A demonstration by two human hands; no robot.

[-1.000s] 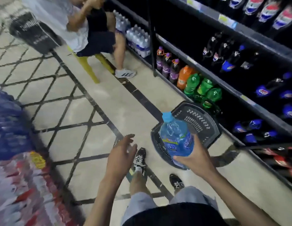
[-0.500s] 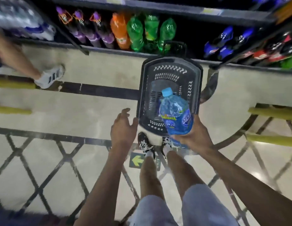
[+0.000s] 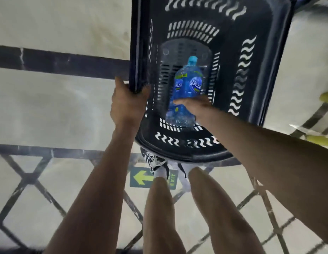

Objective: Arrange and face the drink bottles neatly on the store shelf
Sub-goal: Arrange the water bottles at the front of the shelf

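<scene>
Over the black basket (image 3: 139,52) on the shop floor (image 3: 68,107), the person bends with both arms reaching down. The left hand (image 3: 126,103) clamps on the basket's left rim, with its fingers hooked over the edge. The right hand (image 3: 194,105) wraps around the lower body of the blue bottle (image 3: 188,83). The two hands are apart, with the basket wall between them.

The bottle sits inside the basket's opening, tilted so that its light blue cap points away from the person. Whether its base rests on the basket's bottom or hangs just above it cannot be told from this angle. It is the only bottle in view.

The person's shoes (image 3: 156,162) stand just behind the basket's near end, beside a green exit sign (image 3: 146,177) stuck to the floor.

As for progress, no shelf appears in the picture, so how much of the row is already arranged and faced cannot be judged. This moment looks like a handling step between basket and shelf, with one bottle in hand and the basket steadied. It is unclear whether the bottle is going in or coming out. The shelf work for this bottle looks not yet done: carrying it over, standing it upright in line and turning its label to the front.
</scene>
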